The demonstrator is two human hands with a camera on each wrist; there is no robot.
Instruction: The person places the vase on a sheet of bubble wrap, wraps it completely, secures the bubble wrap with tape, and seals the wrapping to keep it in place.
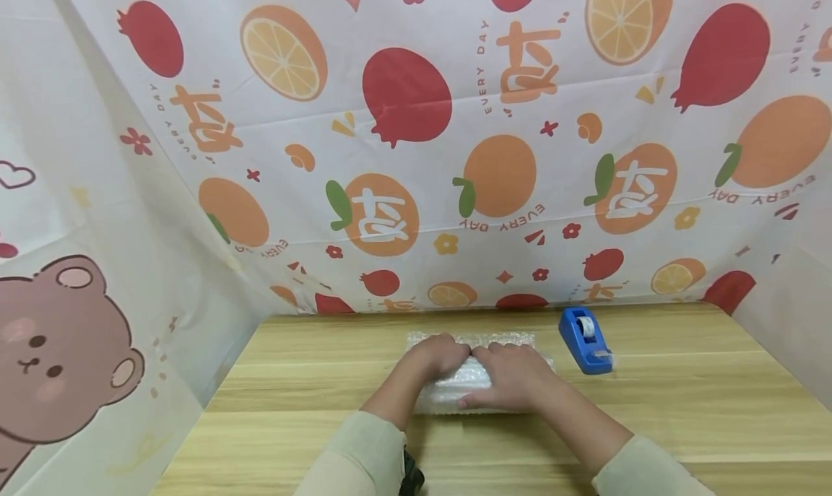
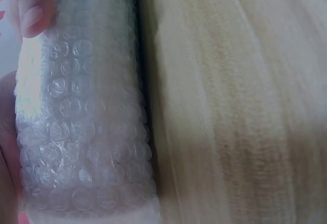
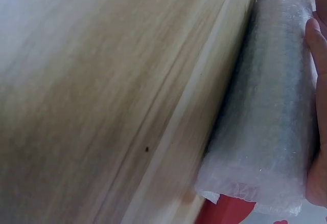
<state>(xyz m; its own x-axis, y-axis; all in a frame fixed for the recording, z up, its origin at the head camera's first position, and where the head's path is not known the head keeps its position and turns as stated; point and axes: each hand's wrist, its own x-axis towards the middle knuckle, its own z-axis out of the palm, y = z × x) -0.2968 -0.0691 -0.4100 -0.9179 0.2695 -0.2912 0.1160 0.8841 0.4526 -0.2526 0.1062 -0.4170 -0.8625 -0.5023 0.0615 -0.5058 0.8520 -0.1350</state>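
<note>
In the head view a bundle rolled in clear bubble wrap [image 1: 447,396] lies crosswise on the wooden table. My left hand [image 1: 443,353] grips it from above, left of its middle, with the fingers curled over the far side. My right hand [image 1: 515,375] holds its right part, thumb along the near side and fingers over the top; both hands meet at the middle. Close up in the left wrist view, the bubble wrap [image 2: 84,111] shows rows of round bubbles. The right wrist view shows the wrapped roll [image 3: 271,96] lengthwise, its wrap end loose. What is inside is hidden.
A blue tape dispenser [image 1: 585,341] with a roll of clear tape stands right of the bundle, near the table's back edge. A fruit-printed cloth [image 1: 429,229] hangs behind the wooden table [image 1: 312,380]. Another cloth with a bear print [image 1: 52,351] hangs at left.
</note>
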